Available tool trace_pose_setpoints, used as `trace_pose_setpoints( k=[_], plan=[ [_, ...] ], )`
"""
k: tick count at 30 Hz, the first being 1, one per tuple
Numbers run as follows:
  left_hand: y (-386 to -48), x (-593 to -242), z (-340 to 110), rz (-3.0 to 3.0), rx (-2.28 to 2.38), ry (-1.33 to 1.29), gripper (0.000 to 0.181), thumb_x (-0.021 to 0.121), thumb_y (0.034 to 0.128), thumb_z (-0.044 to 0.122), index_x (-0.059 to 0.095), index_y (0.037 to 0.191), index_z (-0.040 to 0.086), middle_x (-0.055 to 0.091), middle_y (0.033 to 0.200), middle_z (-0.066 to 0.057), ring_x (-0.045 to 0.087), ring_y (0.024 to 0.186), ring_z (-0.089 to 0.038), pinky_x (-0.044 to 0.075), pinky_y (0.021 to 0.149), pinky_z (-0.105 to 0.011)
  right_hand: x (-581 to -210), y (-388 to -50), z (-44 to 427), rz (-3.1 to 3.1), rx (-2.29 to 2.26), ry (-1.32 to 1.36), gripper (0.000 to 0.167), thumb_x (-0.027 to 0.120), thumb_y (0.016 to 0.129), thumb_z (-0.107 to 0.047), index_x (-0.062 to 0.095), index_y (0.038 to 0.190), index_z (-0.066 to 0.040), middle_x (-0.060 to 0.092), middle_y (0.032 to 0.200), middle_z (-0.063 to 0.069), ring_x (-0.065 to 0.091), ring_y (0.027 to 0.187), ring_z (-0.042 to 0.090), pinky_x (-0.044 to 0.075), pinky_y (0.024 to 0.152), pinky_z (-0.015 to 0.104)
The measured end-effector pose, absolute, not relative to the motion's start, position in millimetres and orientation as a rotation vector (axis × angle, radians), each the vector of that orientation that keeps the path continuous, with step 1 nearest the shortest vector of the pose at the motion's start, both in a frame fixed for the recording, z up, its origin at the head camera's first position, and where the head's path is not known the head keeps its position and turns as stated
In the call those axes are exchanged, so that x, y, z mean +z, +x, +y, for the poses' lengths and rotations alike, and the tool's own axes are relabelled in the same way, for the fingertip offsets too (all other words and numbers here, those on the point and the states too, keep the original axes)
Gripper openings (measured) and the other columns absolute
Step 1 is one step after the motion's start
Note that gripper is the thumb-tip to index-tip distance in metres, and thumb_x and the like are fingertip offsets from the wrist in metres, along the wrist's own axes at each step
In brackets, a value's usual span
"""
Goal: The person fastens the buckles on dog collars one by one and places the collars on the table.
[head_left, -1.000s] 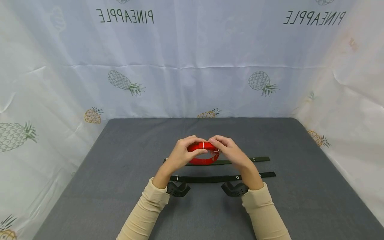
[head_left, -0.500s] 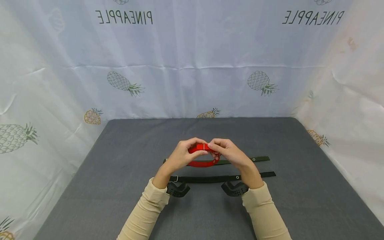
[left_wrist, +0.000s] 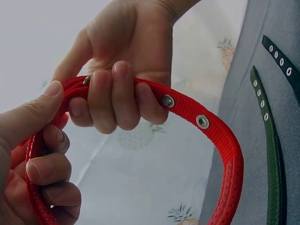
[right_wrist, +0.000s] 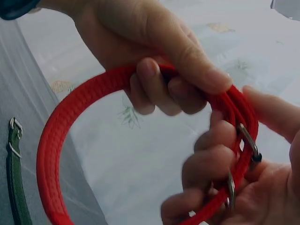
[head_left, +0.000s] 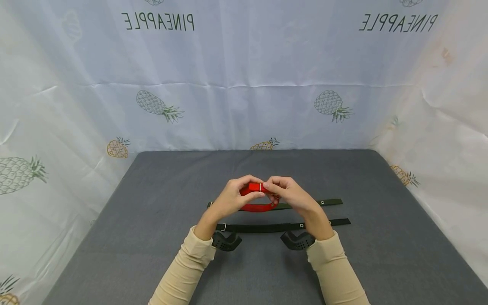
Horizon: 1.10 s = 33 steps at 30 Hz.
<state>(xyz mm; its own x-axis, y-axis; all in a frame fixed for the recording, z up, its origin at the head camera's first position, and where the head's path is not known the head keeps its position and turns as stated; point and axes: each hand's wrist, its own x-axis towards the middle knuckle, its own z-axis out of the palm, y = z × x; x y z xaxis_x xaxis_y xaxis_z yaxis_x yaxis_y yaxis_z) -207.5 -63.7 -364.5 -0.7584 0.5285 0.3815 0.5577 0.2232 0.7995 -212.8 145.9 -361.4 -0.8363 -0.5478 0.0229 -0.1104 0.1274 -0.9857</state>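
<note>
Lettering (head_left: 160, 22) on the white pineapple-print cloth backdrop (head_left: 228, 114) reads "PINEAPPLE", mirror-reversed, 2x, upper L & upper R as we look. Both arms, in cream long sleeves (head_left: 337, 271), reach fwd over the grey cloth-covered counter (head_left: 171, 195), hands angled in toward each other, a black perforated device (head_left: 227, 241) at each wrist. L hand (head_left: 230, 195) has its fingers curled round a red fabric strap (head_left: 256, 187) w/ metal eyelets (left_wrist: 202, 122), thumb against it; R hand (head_left: 291, 195) pinches the same strap just beside, fingers likewise curled. We see the red strap bent into a loop, held up above the counter btwn the hands, a metal fitting (right_wrist: 248, 142) near the fingers. Below lie a dark-green woven strap (left_wrist: 274, 173) &, nearer us, a flat black strap (head_left: 263, 228), roughly parallel.
</note>
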Motion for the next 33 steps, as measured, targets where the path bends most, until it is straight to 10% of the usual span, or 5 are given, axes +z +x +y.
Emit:
trace_pose_setpoints(
  k=[14, 33],
  plan=[
    [-209, -362, -70, -2.415, -1.707, -0.958, 0.027, 0.069, 0.0882, 0.011, 0.063, 0.113, 0.003, 0.071, 0.104, -0.017, 0.064, 0.076, -0.005, 0.054, 0.069, -0.021, -370, -225, 157, 1.853, -1.756, -0.693, 0.04, 0.031, 0.106, -0.035, 0.063, 0.096, -0.014, 0.064, 0.085, -0.006, 0.06, 0.083, 0.011, 0.045, 0.096, 0.031],
    [-213, -364, -73, -2.504, -1.693, -0.915, 0.031, 0.068, 0.0901, 0.016, 0.063, 0.12, 0.009, 0.069, 0.106, -0.013, 0.057, 0.073, -0.012, 0.048, 0.059, -0.025, -371, -227, 161, 1.796, -1.884, -0.71, 0.028, 0.033, 0.105, -0.02, 0.055, 0.088, -0.016, 0.049, 0.079, -0.004, 0.047, 0.08, 0.015, 0.046, 0.093, 0.036]
  ],
)
